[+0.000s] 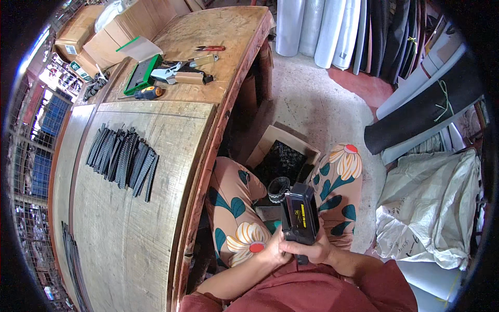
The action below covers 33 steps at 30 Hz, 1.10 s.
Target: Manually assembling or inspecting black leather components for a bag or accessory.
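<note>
In front of my lap I hold a black boxy tool (pixel 301 213) with yellow print on its top. My right hand (pixel 319 247) wraps round its near end, the thumb lying across it. Close against the same end is my left hand (pixel 275 248), its fingers curled and partly hidden behind the tool. Just past the tool's far left corner is a loop of black ridged strip (pixel 279 188); whether the tool touches it I cannot tell. Between my knees, a cardboard box (pixel 309 151) holds a pile of small black pieces (pixel 283 158).
On the wooden table (pixel 140 229) at my left lies a heap of short black strips (pixel 122 156), with longer strips (pixel 75 265) nearer me. Farther off are a screwdriver (pixel 149 93), a green tray (pixel 141 75) and red snips (pixel 210 48). Rolls of material (pixel 416 114) and a white sack (pixel 426 208) stand right.
</note>
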### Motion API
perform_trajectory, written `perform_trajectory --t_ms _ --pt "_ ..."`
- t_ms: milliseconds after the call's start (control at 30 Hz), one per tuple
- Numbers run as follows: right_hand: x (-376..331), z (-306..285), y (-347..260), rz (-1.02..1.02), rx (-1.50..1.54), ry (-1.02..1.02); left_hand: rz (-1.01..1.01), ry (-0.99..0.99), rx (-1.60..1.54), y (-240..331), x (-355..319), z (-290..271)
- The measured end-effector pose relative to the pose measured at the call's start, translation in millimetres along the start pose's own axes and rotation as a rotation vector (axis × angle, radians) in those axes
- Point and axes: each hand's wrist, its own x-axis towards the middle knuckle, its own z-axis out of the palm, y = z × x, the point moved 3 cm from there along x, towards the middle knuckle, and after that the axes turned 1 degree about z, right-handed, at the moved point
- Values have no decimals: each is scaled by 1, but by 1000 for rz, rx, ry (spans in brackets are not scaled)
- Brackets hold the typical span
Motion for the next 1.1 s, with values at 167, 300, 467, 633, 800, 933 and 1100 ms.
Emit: perform_trajectory --t_ms 167,300,467,633,800,933,1100 --pt "5 11 -12 39 -61 22 159 -118 -26 -40 32 -61" --pt "13 4 -11 69 0 73 193 -184 -5 -20 37 -50" --pt "20 -8 -14 23 -73 -15 640 223 273 49 19 -14" --pt "18 -22 -9 178 -202 -15 690 -239 351 100 1 4" --pt "18 -24 -3 47 -297 50 534 -306 391 113 7 11" --pt "12 -29 -2 66 -232 60 486 -330 350 116 14 14" --pt "1 -37 6 188 -198 78 576 -264 427 117 25 24"
